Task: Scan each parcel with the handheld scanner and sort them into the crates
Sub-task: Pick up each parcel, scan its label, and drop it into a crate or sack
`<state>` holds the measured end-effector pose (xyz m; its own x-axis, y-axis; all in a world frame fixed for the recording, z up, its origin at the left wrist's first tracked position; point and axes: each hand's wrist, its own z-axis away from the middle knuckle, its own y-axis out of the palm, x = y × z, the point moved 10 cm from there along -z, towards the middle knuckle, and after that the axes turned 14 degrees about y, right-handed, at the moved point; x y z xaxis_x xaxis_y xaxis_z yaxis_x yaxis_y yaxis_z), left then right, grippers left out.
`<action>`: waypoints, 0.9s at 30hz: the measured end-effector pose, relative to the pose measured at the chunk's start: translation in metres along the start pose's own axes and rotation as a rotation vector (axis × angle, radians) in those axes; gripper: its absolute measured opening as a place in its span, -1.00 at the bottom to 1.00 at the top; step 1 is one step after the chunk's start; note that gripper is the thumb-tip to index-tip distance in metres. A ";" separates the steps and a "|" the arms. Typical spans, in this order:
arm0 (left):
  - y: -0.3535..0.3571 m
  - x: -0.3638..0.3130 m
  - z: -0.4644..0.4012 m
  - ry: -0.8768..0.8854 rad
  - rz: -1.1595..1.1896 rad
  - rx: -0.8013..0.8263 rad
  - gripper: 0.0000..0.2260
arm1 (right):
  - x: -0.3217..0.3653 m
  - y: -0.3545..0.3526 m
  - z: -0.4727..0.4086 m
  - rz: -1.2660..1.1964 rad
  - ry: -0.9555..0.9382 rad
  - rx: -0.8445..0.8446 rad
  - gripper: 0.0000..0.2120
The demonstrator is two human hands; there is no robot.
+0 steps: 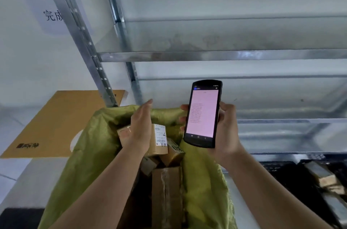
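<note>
At the bottom centre of the frame, a green sack [90, 153] is gaping open, with taped cardboard boxes [166, 191] lying inside it. Just above them, the left hand [139, 129] is wrapping around a small brown parcel [158, 139], gripping it from the left side; its white barcode label is facing right, long axis running up the frame. Right of it, slightly higher and just beside it, the right hand [226, 131] is clasping the handheld scanner [202, 113] upright, its pinkish screen lit toward the camera. The label probably needs turning toward the scanner's top end, though where the scan window sits is unclear. At lower right, a dark crate [293, 178] is holding parcels, and metal shelving [206, 56] is rising behind.
</note>
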<state>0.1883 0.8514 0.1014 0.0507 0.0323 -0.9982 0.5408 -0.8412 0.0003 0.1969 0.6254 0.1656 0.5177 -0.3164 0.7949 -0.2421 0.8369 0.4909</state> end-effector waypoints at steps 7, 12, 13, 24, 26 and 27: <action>0.098 -0.063 0.043 0.138 0.071 0.250 -0.71 | 0.032 -0.045 0.083 -0.041 -0.148 -0.119 -0.41; 0.194 -0.089 0.107 0.139 0.128 0.439 -0.69 | 0.060 -0.112 0.155 -0.078 -0.267 -0.236 -0.41; 0.214 -0.092 0.121 0.143 0.125 0.469 -0.70 | 0.064 -0.127 0.170 -0.089 -0.285 -0.264 -0.41; 0.442 -0.084 0.341 0.024 0.173 0.723 -0.80 | 0.070 -0.341 0.371 -0.221 -0.305 -0.485 -0.44; 0.479 -0.075 0.381 0.000 0.166 0.770 -0.82 | 0.064 -0.384 0.402 -0.208 -0.292 -0.525 -0.44; 0.497 -0.071 0.399 -0.008 0.165 0.794 -0.82 | 0.062 -0.406 0.416 -0.211 -0.283 -0.549 -0.43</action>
<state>0.1185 0.2153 0.1479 0.0701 -0.1268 -0.9894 -0.2307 -0.9671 0.1075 -0.0141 0.0805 0.1643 0.2545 -0.5416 0.8012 0.3344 0.8266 0.4526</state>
